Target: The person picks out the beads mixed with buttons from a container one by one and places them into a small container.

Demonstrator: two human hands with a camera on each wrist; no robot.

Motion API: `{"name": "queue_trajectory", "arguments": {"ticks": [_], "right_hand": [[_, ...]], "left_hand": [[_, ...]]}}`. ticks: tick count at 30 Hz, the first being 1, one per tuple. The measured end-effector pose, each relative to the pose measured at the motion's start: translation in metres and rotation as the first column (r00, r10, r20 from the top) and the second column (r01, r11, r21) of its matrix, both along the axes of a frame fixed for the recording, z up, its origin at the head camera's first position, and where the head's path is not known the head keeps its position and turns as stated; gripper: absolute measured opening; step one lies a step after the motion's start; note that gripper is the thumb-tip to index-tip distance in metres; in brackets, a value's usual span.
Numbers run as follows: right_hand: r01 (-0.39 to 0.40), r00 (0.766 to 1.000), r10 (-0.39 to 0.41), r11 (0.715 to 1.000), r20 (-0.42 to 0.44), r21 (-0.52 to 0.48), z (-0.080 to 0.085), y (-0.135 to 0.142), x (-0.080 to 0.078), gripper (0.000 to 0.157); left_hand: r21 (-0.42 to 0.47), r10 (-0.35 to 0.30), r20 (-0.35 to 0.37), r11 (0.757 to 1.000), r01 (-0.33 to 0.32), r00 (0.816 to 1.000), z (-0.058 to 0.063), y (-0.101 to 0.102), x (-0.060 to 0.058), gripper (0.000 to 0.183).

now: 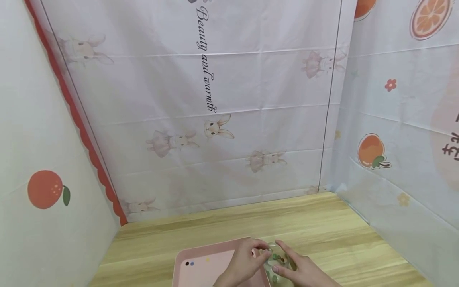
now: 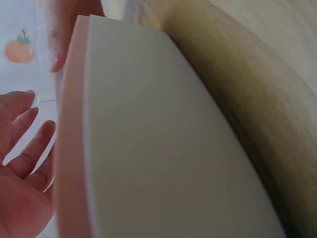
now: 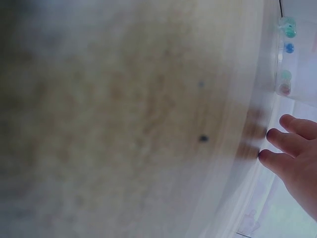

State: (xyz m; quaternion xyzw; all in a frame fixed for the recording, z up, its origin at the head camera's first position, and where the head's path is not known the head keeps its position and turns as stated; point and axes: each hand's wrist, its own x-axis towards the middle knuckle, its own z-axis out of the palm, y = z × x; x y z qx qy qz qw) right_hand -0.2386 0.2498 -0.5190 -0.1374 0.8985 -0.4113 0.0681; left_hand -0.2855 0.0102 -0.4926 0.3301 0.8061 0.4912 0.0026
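Observation:
My left hand [image 1: 245, 259] is over the right edge of a pink tray [image 1: 201, 252]. Its thumb and index finger pinch a small clear bead [image 2: 35, 102], seen in the left wrist view. Just to the right, a clear container [image 1: 271, 263] has several green and brown beads [image 1: 275, 256] in it. My right hand [image 1: 299, 268] is at the container's right side, thumb and index finger spread about it. In the right wrist view its other fingers [image 3: 285, 141] extend down with tips at the tabletop. Green and blue beads [image 3: 289, 48] show through the container there.
On the tray's floor lie a black bead [image 1: 187, 264], a blue bead [image 1: 192, 264] and a yellow one [image 1: 207, 260]. The wood-grain table [image 1: 229, 223] meets a printed cloth [image 1: 229, 171] at the back. Further printed cloths hang at both sides.

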Motion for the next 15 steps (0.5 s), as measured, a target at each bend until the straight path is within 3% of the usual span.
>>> {"name": "queue_trajectory", "arguments": {"ticks": [10,15], "right_hand": [[0.007,1.0,-0.007,1.0,-0.026,0.008,0.0019,-0.001,0.0017,0.076],[0.002,1.0,-0.002,1.0,-0.011,-0.007,0.0033,-0.0009,0.0031,0.077]], "left_hand": [[-0.054,0.024,-0.097,0.998,-0.03,0.995,-0.0086,0.0044,0.0004,0.018],[-0.116,0.059,-0.19,0.99,-0.082,0.98,-0.0091,0.0067,0.0028,0.015]]}}
